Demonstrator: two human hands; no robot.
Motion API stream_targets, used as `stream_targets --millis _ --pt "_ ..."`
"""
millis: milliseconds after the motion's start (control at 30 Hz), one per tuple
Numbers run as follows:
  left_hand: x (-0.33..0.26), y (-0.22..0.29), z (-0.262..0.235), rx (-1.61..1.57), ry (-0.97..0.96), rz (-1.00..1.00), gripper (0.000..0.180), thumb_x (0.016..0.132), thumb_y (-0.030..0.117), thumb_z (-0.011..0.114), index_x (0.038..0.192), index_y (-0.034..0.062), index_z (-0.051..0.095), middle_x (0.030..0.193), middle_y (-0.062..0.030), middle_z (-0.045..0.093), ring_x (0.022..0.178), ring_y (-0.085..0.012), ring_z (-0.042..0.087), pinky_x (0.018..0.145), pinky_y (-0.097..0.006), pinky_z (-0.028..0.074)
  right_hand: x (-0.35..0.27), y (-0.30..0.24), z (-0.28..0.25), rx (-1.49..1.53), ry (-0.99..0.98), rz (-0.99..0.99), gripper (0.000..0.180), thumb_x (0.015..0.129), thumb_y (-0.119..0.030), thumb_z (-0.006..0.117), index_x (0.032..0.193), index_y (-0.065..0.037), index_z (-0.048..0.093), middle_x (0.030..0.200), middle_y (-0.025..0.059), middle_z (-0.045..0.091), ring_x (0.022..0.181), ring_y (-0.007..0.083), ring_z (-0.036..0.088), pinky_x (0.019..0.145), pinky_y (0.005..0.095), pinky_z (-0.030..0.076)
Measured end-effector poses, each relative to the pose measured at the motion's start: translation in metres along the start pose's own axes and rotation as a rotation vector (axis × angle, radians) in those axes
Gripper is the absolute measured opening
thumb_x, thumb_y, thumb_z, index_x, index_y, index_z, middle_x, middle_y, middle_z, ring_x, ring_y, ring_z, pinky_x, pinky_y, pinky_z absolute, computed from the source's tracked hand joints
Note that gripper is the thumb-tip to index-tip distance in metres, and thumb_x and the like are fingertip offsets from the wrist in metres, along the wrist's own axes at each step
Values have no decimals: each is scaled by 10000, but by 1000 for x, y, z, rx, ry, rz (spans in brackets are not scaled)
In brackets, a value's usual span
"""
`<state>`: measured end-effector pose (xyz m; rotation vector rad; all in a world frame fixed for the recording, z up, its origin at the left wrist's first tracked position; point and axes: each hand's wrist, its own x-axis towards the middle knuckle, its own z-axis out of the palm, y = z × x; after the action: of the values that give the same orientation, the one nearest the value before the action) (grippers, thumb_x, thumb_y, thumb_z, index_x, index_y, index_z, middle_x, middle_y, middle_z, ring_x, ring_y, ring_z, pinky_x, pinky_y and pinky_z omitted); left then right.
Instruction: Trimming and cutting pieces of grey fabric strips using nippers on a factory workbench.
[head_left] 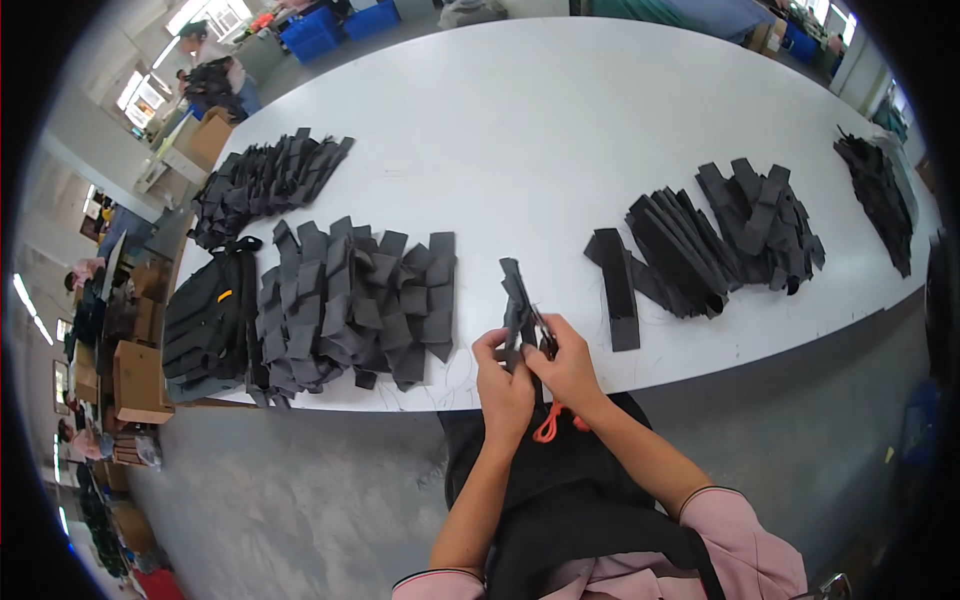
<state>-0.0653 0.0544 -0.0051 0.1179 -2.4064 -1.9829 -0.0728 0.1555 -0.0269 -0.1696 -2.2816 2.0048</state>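
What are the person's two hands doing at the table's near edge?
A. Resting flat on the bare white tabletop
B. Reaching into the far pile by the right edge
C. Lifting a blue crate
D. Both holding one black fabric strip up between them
D: the left hand and right hand meet on a single black fabric strip that stands up between them, above the near edge of the white table.

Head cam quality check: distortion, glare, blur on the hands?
Head view: strong fisheye, the white table edge bows and corners are black; bright windows blow out top left; light is even, shadows soft; left hand, right hand and the black strap piece look sharp.
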Motion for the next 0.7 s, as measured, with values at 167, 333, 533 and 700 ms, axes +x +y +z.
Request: stream_targets --millis 167,333,533,700 --pt "-8 -24 -12 -135 70 -23 399 853 -18 521 1231 -8 397 1021 -140 565 874 -198 574 700 -289 478 0 7 -11 -54 93 -118 336 699 79 544 1024 15 602 774 8 586 570 27 446 494 208 349" --pt "-16 -31 -32 46 -129 157 175 888 43 554 1032 -11 636 1007 -40 628 885 -113 573 769 -255 456 -7 17 -21 -71 41 -28 297 637 86 538 907 16 640 661 -13 547 554 43 436 490 209 327" --pt "-24 -25 -37 -376 -129 -264 237 964 190 501 1000 -4 633 842 -3 615 780 -62 523 701 -203 421 -6 5 -36 371 -436 501 282 636 35 582 915 39 621 662 -9 542 558 56 455 507 192 342" --pt "-18 -26 -39 -402 -21 -336 341 988 299 468 927 4 628 788 18 604 681 -33 498 626 -193 411 -47 -22 -29 -135 -37 -118 457 726 -76 725 1140 -23 541 807 2 540 590 41 438 502 184 346"
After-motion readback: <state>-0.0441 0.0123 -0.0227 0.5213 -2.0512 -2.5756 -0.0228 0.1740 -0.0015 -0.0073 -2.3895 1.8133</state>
